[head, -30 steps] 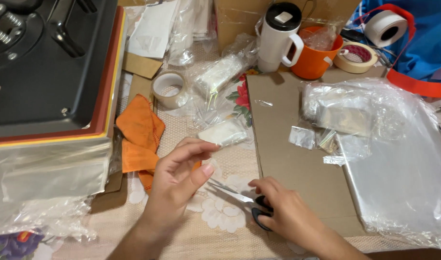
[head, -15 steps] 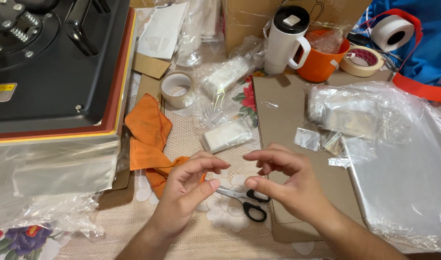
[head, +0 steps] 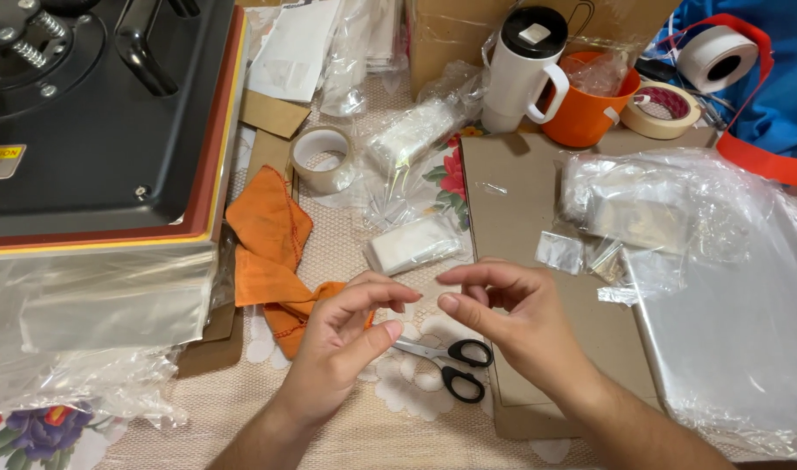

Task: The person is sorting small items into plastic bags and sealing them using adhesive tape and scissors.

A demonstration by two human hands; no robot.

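Observation:
My left hand (head: 346, 339) and my right hand (head: 512, 318) hover close together above the table, fingertips curled toward each other with a small gap between them. I see nothing between the fingers; a small clear piece could be there, but I cannot tell. Black-handled scissors (head: 455, 365) lie flat on the lace tablecloth just below both hands, touched by neither. An orange cloth (head: 268, 252) lies crumpled left of my left hand. A small white wrapped packet (head: 411, 245) rests just beyond my fingertips.
A black heat-press machine (head: 94, 113) fills the far left. A brown cardboard sheet (head: 520, 200) lies on the right with clear plastic bags (head: 677, 209) on it. Behind stand a clear tape roll (head: 323, 159), a white tumbler (head: 525, 70), an orange mug (head: 586, 109) and a masking tape roll (head: 664, 109).
My right hand laid the scissors down on the table and rose to meet my left hand. The fingertips came together, then drew slightly apart.

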